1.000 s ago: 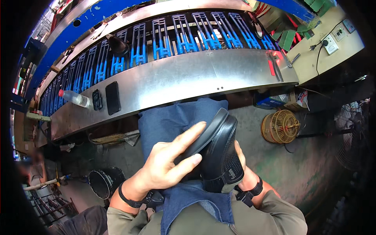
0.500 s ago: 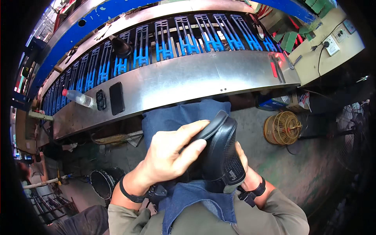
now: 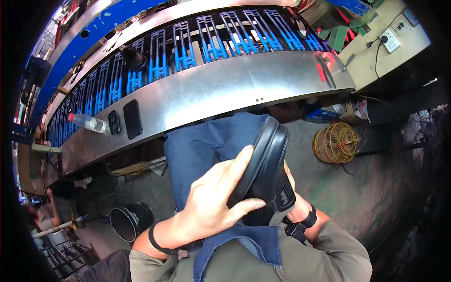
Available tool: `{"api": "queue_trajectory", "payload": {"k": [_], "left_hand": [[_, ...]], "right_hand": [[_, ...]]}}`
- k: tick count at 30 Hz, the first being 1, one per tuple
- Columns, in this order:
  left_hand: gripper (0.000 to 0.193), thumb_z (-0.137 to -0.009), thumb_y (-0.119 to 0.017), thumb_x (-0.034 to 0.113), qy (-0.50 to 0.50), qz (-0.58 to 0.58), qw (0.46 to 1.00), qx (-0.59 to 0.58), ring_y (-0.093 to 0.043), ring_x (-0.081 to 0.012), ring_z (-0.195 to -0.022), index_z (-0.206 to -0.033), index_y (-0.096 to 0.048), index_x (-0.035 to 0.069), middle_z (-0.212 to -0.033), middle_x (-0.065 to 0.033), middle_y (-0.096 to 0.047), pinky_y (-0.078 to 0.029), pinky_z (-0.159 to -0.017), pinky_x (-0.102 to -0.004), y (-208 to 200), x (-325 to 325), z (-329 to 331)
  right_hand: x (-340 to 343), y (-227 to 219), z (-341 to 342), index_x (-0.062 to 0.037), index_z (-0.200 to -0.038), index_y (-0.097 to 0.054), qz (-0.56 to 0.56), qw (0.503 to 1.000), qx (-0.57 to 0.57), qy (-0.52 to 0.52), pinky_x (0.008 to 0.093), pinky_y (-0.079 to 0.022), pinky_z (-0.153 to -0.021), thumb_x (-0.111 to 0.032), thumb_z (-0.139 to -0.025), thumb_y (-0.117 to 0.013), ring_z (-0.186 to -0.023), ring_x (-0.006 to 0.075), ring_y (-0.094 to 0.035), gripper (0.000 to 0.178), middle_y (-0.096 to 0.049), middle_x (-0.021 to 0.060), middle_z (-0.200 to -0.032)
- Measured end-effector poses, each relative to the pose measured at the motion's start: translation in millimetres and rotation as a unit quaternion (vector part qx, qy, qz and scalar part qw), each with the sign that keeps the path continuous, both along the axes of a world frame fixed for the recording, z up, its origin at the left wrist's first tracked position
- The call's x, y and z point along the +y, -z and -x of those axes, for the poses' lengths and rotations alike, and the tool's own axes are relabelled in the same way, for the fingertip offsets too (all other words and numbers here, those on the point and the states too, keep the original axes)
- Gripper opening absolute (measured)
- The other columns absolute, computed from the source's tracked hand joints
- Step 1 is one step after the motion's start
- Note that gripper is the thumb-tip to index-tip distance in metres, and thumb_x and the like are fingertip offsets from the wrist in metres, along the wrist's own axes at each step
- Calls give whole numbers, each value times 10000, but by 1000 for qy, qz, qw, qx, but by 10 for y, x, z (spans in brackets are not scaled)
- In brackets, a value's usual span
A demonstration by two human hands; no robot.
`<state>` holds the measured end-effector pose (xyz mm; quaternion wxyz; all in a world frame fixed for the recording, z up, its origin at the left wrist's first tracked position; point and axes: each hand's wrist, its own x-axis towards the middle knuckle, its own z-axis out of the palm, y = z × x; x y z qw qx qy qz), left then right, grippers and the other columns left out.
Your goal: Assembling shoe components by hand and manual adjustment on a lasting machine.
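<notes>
My left hand (image 3: 213, 197) lies over the rim and sole of a black shoe (image 3: 265, 174), with the thumb hooked under its lower edge. Behind the shoe my right hand (image 3: 290, 188) grips it from the far side; only a few fingers and the wrist with a dark band show. The shoe is tilted on edge above my lap, which a blue denim apron (image 3: 206, 145) covers.
A curved steel bench (image 3: 225, 89) runs in front of me, with blue racks (image 3: 206, 44) behind it. On the bench lie a clear bottle (image 3: 89, 123) and two dark flat devices (image 3: 132, 118). A round wire cage (image 3: 337, 142) and a black bucket (image 3: 128, 221) stand on the floor.
My left hand has slid down from the shoe's upper rim and its fingers have curled around the edge. The shoe has turned slightly more upright.
</notes>
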<state>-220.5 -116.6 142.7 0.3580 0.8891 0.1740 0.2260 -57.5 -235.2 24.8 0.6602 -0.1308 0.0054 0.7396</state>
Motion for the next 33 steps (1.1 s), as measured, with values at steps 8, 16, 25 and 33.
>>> {"api": "queue_trajectory", "payload": {"k": [8,16,25,33], "left_hand": [[775,-816,-793,122,-4,56,998,-33,-711,-361,-1012,-1476,-418,-33,-1319,-255,-610,-575,-857,-372,175,-4,33],[946,-796,-836,155,-13,78,995,-56,-650,-337,-1178,-1532,-282,-60,-1391,-290,-542,-529,-968,-376,177,-32,120],[717,-855,-714,499,-151,644,660,-357,-668,-282,-1050,-1329,-505,3,-1178,-168,-638,-582,-912,-411,980,317,532],[960,-820,-706,614,-79,625,715,-304,-569,-278,-1243,-1504,-347,43,-1372,-164,-541,-476,-1078,-447,982,136,731]], "right_hand": [[26,207,8,19,-1404,-501,19,998,-13,64,403,-538,-1013,-397,-1078,-386,-1169,276,-636,540,-613,191,-1316],[210,-122,57,-5,-1392,-520,6,998,-10,55,473,-505,-1047,-504,-1066,-318,-1186,320,-627,630,-609,203,-1330],[561,-603,388,90,-1419,-363,-180,548,-814,-70,491,-522,-920,-450,-887,-687,-1087,454,-621,825,-589,304,-1207],[1137,-809,168,20,-1398,-395,-326,528,-784,3,366,-488,-532,-270,-839,-804,-563,275,-645,751,-603,110,-670]]}}
